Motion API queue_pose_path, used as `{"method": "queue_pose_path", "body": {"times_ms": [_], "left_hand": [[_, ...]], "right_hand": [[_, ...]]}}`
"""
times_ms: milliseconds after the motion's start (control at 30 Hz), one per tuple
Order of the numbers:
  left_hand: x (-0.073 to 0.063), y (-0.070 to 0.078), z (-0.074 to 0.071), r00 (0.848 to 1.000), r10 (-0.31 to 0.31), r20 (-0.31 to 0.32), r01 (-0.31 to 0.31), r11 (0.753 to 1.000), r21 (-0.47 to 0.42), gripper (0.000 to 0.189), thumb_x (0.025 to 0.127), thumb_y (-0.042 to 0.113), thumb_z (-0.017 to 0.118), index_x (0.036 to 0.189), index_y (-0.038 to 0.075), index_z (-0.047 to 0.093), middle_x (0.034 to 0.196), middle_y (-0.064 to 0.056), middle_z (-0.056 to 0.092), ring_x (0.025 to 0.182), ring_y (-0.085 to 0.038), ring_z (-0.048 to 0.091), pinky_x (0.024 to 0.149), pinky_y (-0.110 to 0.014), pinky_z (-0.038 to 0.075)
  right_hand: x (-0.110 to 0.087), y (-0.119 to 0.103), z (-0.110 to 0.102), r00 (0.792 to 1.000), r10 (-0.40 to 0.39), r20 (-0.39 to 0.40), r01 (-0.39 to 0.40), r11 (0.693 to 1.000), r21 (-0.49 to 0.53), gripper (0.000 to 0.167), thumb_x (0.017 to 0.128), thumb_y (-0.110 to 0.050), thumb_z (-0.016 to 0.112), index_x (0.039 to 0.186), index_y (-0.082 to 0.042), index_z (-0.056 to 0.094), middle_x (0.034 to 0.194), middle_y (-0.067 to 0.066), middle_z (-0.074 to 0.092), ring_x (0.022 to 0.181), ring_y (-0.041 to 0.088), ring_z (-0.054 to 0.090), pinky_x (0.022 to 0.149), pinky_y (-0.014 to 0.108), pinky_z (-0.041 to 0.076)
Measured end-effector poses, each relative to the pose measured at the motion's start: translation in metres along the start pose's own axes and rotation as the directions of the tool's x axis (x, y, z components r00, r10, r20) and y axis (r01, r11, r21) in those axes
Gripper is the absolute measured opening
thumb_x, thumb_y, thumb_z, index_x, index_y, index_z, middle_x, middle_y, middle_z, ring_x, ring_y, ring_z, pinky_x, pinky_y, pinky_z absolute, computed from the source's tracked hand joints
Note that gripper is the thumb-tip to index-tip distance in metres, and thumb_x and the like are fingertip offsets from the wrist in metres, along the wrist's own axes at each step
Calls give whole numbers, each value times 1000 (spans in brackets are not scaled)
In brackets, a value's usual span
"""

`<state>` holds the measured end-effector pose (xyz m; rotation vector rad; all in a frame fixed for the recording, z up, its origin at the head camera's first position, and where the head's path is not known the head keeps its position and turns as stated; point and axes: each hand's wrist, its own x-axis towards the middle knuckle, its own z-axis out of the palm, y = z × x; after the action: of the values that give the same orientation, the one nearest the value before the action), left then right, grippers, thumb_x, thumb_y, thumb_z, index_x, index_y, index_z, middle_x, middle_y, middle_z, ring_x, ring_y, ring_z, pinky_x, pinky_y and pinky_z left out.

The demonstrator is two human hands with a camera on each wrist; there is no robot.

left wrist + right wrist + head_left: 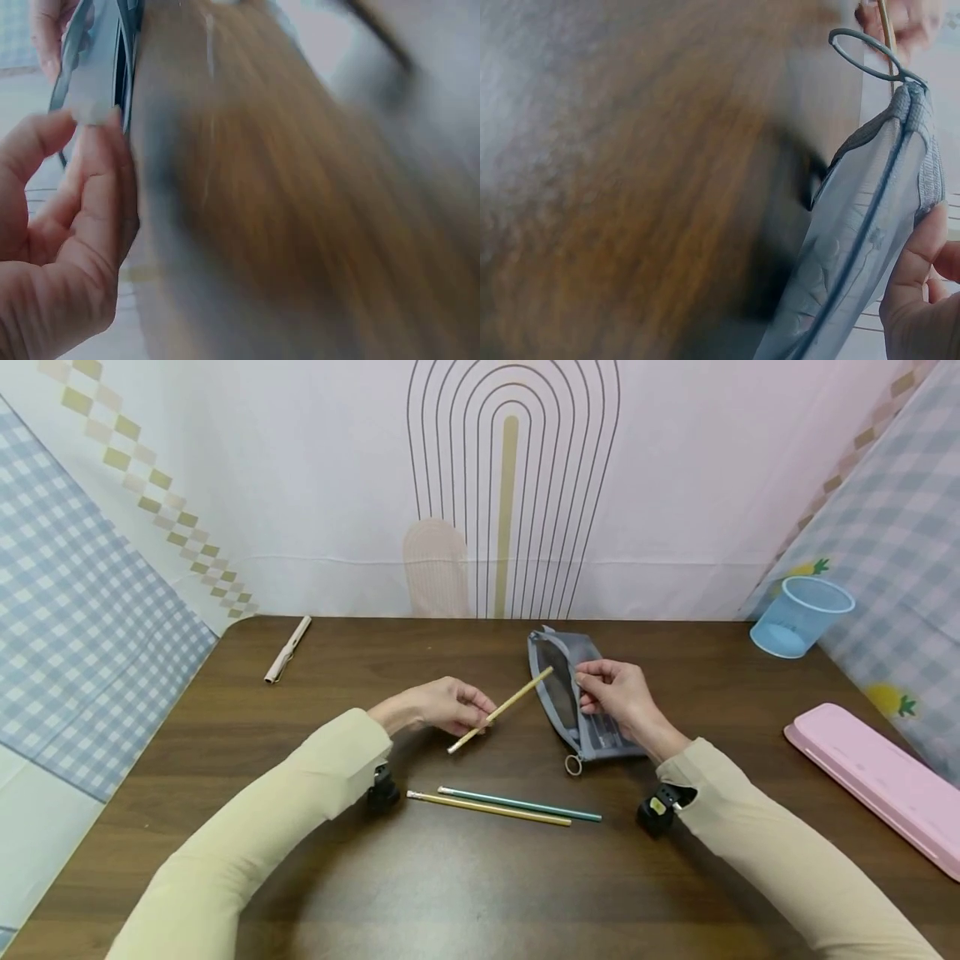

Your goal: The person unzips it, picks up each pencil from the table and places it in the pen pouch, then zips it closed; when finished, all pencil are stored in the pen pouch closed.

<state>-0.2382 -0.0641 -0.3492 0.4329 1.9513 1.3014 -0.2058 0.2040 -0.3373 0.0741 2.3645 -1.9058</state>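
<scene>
My left hand [455, 705] pinches a yellow pencil [517, 697] near its eraser end, and the pencil slants up to the right. Its far tip overlaps the mouth of a grey zippered pencil pouch [617, 732] in the head view. With thumb and fingers, my right hand [621, 693] pinches the pouch's right edge, and the mouth gapes. A ring pull hangs at the pouch's near end; the right wrist view shows the pouch's clear side [840, 255] up close. In front of the hands, a second yellow pencil [487, 808] and a green pencil [525, 804] lie side by side.
A light-coloured pen [288, 649] lies at the table's back left. A blue translucent cup [801, 617] stands at the back right corner, with a long pink case [877, 785] along the right edge. A patterned cloth [337, 527] hangs behind the table.
</scene>
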Motion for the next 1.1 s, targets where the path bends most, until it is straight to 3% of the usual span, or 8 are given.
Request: {"method": "queue_pose_path", "body": {"times_ms": [67,167,333,467,667,833,967,1100], "left_hand": [[12,3,7,999,-34,-41,28,991,-133,31,91,0,57,120,-9,55,92,-6,68,76,-8,62,65,-18,54],[30,11,18,995,-65,-71,41,954,-297,33,93,0,53,126,-9,51,104,-15,67,77,-10,63,64,-17,54],[52,24,38,990,-101,-103,42,888,-458,37,95,-1,51,131,-6,48,121,-23,58,83,-14,63,62,-15,53],[64,33,50,983,-117,-141,33,869,-493,38,94,-1,52,132,-4,48,118,-20,59,90,-19,63,64,-16,55],[75,39,65,970,-131,-205,11,864,-503,41,92,-2,55,133,-4,48,106,-15,61,84,-17,61,90,-29,52],[79,43,76,962,-124,-243,-19,858,-513,41,91,-4,56,131,-6,48,107,-17,62,87,-21,63,95,-35,49],[78,46,80,966,-106,-237,-36,850,-525,45,91,-5,54,134,-8,42,120,-25,58,105,-29,61,97,-37,48],[73,48,80,981,-72,-179,-35,846,-533,50,94,-5,49,140,-9,32,131,-30,49,122,-35,50,102,-38,44]], "right_hand": [[1,1,0,1000,2,3,-2,1000,-5,33,96,-6,52,123,12,50,70,-2,56,53,2,55,52,16,53],[2,1,1,1000,6,4,-6,1000,-3,32,96,-6,52,123,11,51,71,-2,56,53,2,55,52,16,53],[2,1,2,1000,4,9,-4,1000,-1,32,96,-6,52,123,10,51,70,-3,57,53,2,55,52,16,53],[3,1,2,1000,6,14,-6,1000,-14,33,96,-7,51,124,10,50,71,-2,56,54,2,55,53,16,54],[2,2,3,1000,21,17,-21,1000,-19,33,97,-8,51,125,10,50,72,-1,56,54,3,55,53,16,53],[2,2,3,1000,18,22,-17,1000,-12,33,97,-8,51,123,10,50,72,0,56,54,2,55,53,15,53],[2,2,3,999,20,27,-20,1000,-4,32,97,-8,51,123,11,50,71,-1,56,53,2,55,52,15,53],[2,1,3,999,20,26,-20,1000,-3,32,97,-8,51,124,10,50,70,-1,57,53,2,56,53,16,53]]}}
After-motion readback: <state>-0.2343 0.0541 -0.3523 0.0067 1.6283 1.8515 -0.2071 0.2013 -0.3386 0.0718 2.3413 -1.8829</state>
